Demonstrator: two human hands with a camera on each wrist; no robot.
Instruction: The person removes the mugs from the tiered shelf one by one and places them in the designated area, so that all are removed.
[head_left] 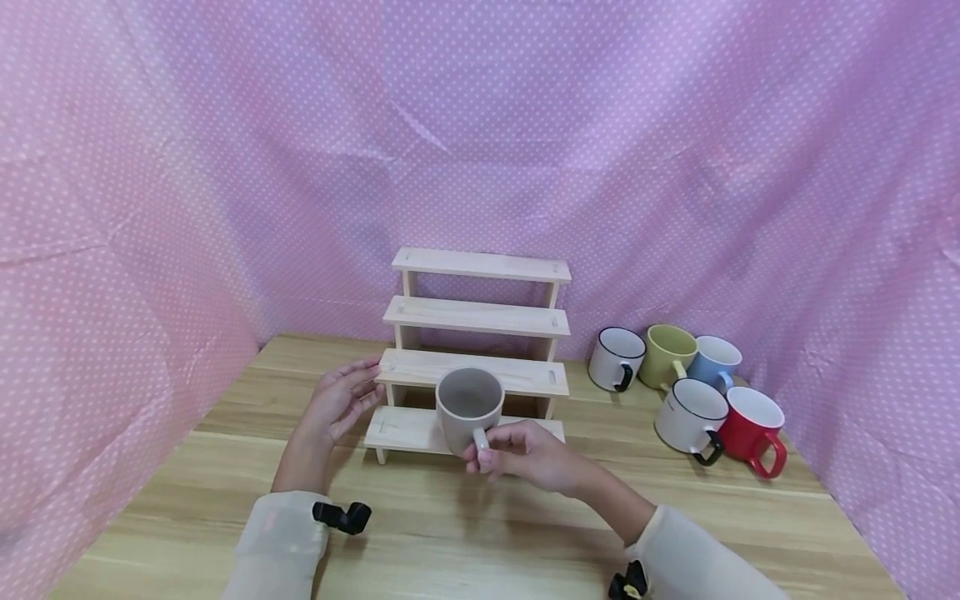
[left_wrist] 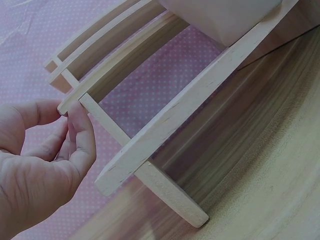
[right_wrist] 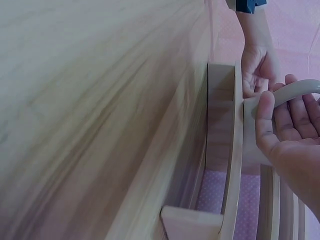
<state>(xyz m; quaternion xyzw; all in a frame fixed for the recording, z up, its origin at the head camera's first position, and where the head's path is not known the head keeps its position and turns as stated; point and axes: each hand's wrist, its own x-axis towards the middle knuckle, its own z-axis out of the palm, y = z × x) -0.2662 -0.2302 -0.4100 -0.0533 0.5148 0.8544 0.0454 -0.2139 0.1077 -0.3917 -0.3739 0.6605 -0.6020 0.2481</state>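
A wooden tiered stand [head_left: 472, 372] with several steps is at the middle of the table. My left hand [head_left: 347, 402] pinches the left end of its second step from the bottom, thumb and fingers at the board's edge in the left wrist view. With my right hand [head_left: 528, 454] I hold a grey mug [head_left: 453, 423] by its handle, which points toward me. Upright, the mug has its base right at the lowest step [left_wrist: 165, 117] and hides part of that board. In the right wrist view, the fingers curl about the handle [right_wrist: 298, 89].
Several mugs are grouped at the right: a white one with a black handle [head_left: 613, 367], a yellow-green one [head_left: 663, 360], a light blue one [head_left: 712, 362], another black-handled white one [head_left: 686, 421] and a red one [head_left: 742, 429]. A pink dotted cloth [head_left: 480, 125] hangs behind the table.
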